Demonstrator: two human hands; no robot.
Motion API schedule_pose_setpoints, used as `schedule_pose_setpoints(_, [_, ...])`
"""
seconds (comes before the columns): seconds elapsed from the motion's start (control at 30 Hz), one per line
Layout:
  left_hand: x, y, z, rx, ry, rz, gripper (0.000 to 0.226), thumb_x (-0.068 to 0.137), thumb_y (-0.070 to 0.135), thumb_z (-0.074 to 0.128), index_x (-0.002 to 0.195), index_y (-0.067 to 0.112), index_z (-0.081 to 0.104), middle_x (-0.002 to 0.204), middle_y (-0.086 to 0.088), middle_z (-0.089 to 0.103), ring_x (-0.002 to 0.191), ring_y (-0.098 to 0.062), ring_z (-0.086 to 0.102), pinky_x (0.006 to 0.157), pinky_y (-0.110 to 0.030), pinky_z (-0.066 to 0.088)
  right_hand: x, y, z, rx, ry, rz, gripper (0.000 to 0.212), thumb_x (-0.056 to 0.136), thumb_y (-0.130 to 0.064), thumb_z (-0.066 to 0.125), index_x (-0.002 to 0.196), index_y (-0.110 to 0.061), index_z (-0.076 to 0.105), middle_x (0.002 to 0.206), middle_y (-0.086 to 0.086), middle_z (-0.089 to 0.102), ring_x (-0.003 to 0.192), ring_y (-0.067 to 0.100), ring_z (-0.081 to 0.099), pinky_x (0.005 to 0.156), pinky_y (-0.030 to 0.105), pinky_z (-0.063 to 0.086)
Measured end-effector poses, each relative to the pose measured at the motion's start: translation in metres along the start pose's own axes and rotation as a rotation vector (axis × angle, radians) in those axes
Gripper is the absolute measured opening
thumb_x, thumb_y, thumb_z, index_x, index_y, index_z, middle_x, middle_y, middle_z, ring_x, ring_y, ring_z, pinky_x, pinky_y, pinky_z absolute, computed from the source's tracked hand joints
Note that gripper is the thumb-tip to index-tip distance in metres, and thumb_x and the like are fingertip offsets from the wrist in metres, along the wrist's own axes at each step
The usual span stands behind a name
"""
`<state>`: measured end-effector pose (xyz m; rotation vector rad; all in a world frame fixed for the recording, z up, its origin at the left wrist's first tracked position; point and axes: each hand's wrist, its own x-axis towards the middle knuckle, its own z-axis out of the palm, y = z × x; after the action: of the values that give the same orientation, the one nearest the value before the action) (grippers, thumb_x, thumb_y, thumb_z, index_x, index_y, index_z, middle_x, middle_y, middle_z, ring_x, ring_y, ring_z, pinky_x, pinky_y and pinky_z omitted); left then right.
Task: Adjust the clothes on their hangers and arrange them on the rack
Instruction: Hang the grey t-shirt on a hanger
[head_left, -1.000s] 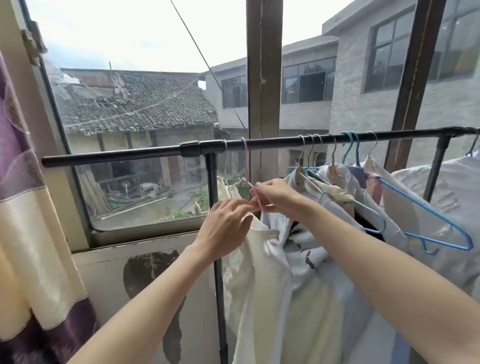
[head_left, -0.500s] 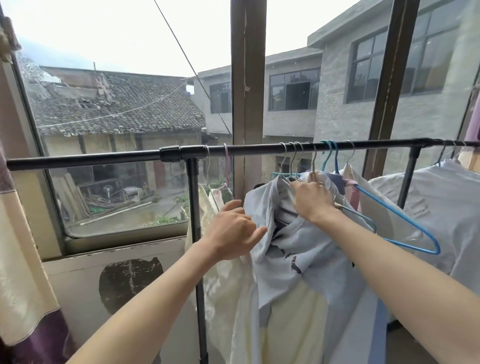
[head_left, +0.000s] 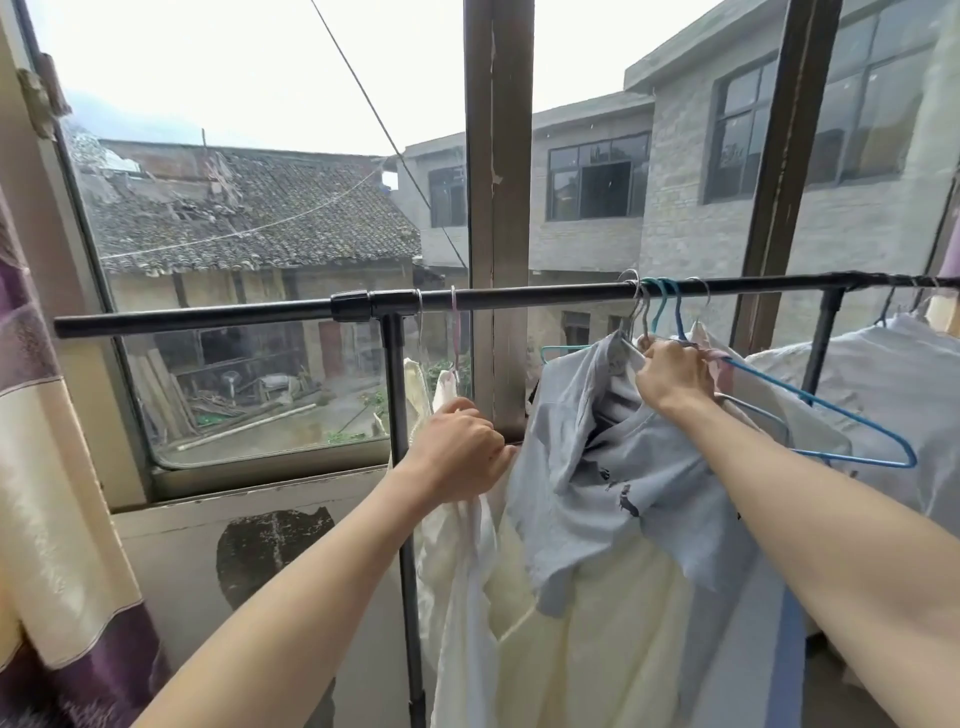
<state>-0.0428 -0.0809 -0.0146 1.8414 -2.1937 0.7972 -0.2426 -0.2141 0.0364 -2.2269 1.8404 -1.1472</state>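
A black rack rail (head_left: 545, 297) runs across in front of the window. A cream garment (head_left: 457, 597) hangs from a pink hanger (head_left: 454, 332) near the rail's left post; my left hand (head_left: 460, 451) is closed on its shoulder fabric. A pale blue shirt (head_left: 613, 493) hangs bunched to its right. My right hand (head_left: 672, 375) grips the blue shirt's collar and hanger just under a cluster of several hooks (head_left: 657, 301). An empty blue hanger (head_left: 852, 421) juts out to the right.
A white garment (head_left: 883, 384) hangs further right on the rail. The rack's left post (head_left: 402, 467) stands beside my left hand. A purple and cream curtain (head_left: 47, 493) hangs at the left. A window frame post (head_left: 498, 208) stands behind the rail.
My right hand moved right along the rail, from the cream garment's hanger to the blue shirt's collar under the hooks. The blue shirt shifted right with it. My left hand kept hold of the cream garment.
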Motion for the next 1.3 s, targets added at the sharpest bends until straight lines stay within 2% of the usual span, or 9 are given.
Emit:
schedule_pose_setpoints(0.27, [0.012,0.023,-0.008,-0.07,-0.026,-0.178,0.032,0.095,0.036,0.038,0.111,0.016,0.057,0.115,-0.004,0.058,0.11,-0.022,0.053,0.103,-0.036,0.03,-0.011,-0.014,-0.032,0.227,0.052,-0.164,0.026,0.091,-0.015,0.046,0.109,-0.011,0.064,0.104,0.013,0.069,0.096,0.033,0.062,0.082,0.036,0.048])
schedule_pose_setpoints(0.53, [0.03,0.105,-0.007,-0.518,0.107,-0.387,0.08,0.085,0.053,0.052,0.146,0.018,0.014,0.147,-0.007,0.024,0.132,-0.027,0.03,0.104,-0.047,0.036,-0.074,0.039,-0.067,0.359,0.07,-0.046,0.021,0.084,-0.019,0.055,0.098,-0.016,0.07,0.101,0.008,0.071,0.098,0.028,0.063,0.087,0.037,0.05])
schedule_pose_setpoints(0.6, [0.027,0.127,0.0,-0.585,0.111,-0.413,0.077,0.084,0.043,0.056,0.145,0.018,0.016,0.148,-0.007,0.021,0.132,-0.028,0.028,0.103,-0.046,0.036,-0.094,0.061,-0.07,0.374,0.057,-0.025,0.019,0.084,-0.022,0.057,0.094,-0.017,0.072,0.095,0.006,0.072,0.094,0.026,0.063,0.086,0.037,0.05])
schedule_pose_setpoints(0.67, [0.02,0.152,0.01,-0.691,0.131,-0.404,0.058,0.085,0.028,0.056,0.137,0.018,0.034,0.139,-0.006,0.036,0.124,-0.026,0.038,0.095,-0.039,0.04,-0.115,0.093,-0.073,0.396,0.057,0.026,0.015,0.084,-0.026,0.059,0.083,-0.018,0.071,0.083,0.002,0.07,0.086,0.023,0.062,0.08,0.036,0.05])
schedule_pose_setpoints(0.77, [0.003,0.184,0.026,-0.994,0.153,-0.371,0.018,0.082,0.004,0.051,0.096,0.01,0.06,0.093,-0.004,0.062,0.09,-0.026,0.056,0.069,-0.026,0.036,-0.151,0.142,-0.074,0.439,0.035,0.123,0.029,0.084,-0.035,0.061,0.06,-0.02,0.058,0.059,-0.006,0.055,0.065,0.018,0.051,0.067,0.032,0.04])
schedule_pose_setpoints(0.87, [-0.013,0.208,0.045,-1.118,0.09,-0.36,0.027,0.078,-0.01,0.043,0.09,0.004,0.063,0.081,0.0,0.06,0.08,-0.019,0.054,0.063,-0.02,0.03,-0.187,0.19,-0.073,0.336,-0.041,0.221,0.04,0.087,-0.038,0.058,0.055,-0.017,0.047,0.052,-0.004,0.044,0.058,0.016,0.042,0.062,0.034,0.035])
schedule_pose_setpoints(1.0, [-0.025,0.23,0.062,-1.159,-0.027,-0.327,0.031,0.077,-0.01,0.041,0.089,0.007,0.065,0.082,-0.003,0.062,0.082,-0.023,0.056,0.063,-0.02,0.037,-0.238,0.247,-0.074,0.114,-0.243,0.265,0.025,0.094,-0.026,0.048,0.072,-0.015,0.049,0.066,-0.002,0.051,0.075,0.026,0.049,0.069,0.036,0.038])
schedule_pose_setpoints(1.13, [-0.025,0.253,0.065,-1.157,-0.203,-0.199,0.028,0.073,0.01,0.044,0.086,0.013,0.069,0.083,-0.004,0.069,0.08,-0.02,0.058,0.068,-0.026,0.041,-0.272,0.269,-0.079,-0.042,-0.289,0.361,0.021,0.094,-0.02,0.042,0.101,-0.026,0.061,0.109,0.002,0.066,0.104,0.03,0.056,0.085,0.038,0.043])
schedule_pose_setpoints(1.3, [-0.027,0.279,0.056,-1.159,-0.252,-0.08,0.025,0.078,0.001,0.047,0.08,0.013,0.069,0.068,0.006,0.061,0.071,-0.01,0.052,0.06,-0.01,0.036,-0.297,0.277,-0.083,-0.072,-0.437,0.402,0.017,0.095,-0.017,0.039,0.097,-0.022,0.055,0.116,0.005,0.061,0.103,0.027,0.054,0.087,0.036,0.043])
